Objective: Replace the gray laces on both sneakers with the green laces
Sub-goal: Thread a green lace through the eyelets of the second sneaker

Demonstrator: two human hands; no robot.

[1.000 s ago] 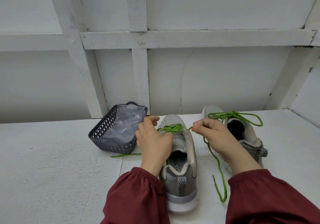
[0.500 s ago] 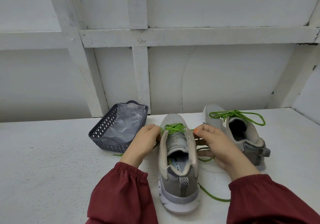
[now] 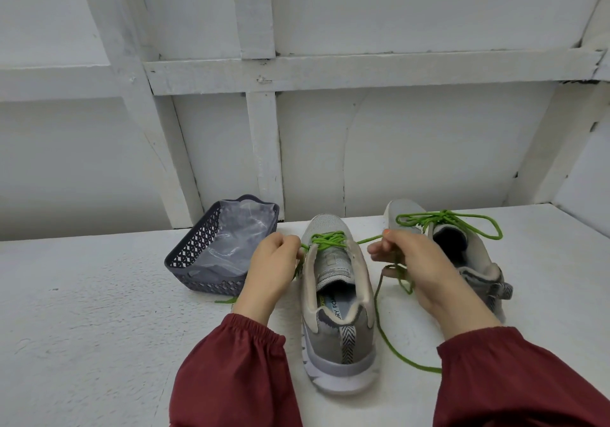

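Observation:
A grey sneaker (image 3: 336,321) stands heel toward me in the middle of the white table, with a green lace (image 3: 326,240) threaded through its front eyelets. My left hand (image 3: 269,269) pinches the lace's left end beside the shoe. My right hand (image 3: 416,263) grips the right end, which runs taut from the eyelets and trails down to the table by my right sleeve. A second grey sneaker (image 3: 462,255) stands to the right behind my right hand, with a green lace (image 3: 452,220) tied loosely over its front.
A dark grey perforated basket (image 3: 201,261) lined with clear plastic sits on the table to the left of my left hand. A white panelled wall with beams rises right behind the shoes. The white table (image 3: 82,327) stretches left and right.
Both hands have moved off the shoe's top to its sides, pulling the lace ends outward. The right end now runs taut from the eyelets to my right hand.

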